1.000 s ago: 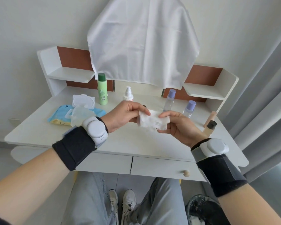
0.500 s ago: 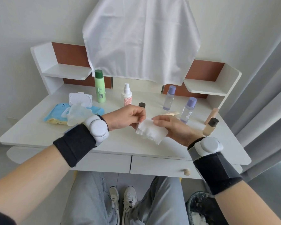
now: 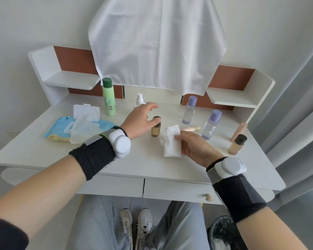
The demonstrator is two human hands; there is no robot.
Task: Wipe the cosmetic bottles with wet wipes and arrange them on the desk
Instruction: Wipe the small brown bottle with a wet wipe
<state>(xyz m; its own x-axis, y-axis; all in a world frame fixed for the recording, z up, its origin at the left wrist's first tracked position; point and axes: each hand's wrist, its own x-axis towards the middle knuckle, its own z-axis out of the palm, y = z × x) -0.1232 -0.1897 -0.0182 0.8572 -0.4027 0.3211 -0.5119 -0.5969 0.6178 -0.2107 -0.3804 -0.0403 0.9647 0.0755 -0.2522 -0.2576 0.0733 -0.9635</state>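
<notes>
Your left hand (image 3: pixel 140 121) is spread wide, thumb against the cap of the gold bottle (image 3: pixel 155 131), upright mid-desk (image 3: pixel 43 150). Your right hand (image 3: pixel 193 148) pinches the wet wipe (image 3: pixel 172 143) just beside it.

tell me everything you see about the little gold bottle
The gold bottle is small and squat, with a shiny metallic-looking body and a dark round cap. It stands upright on the desk, left of the wipe held in the right hand. The left hand curves round it, thumb at the cap; a firm grip isn't clear.
</notes>
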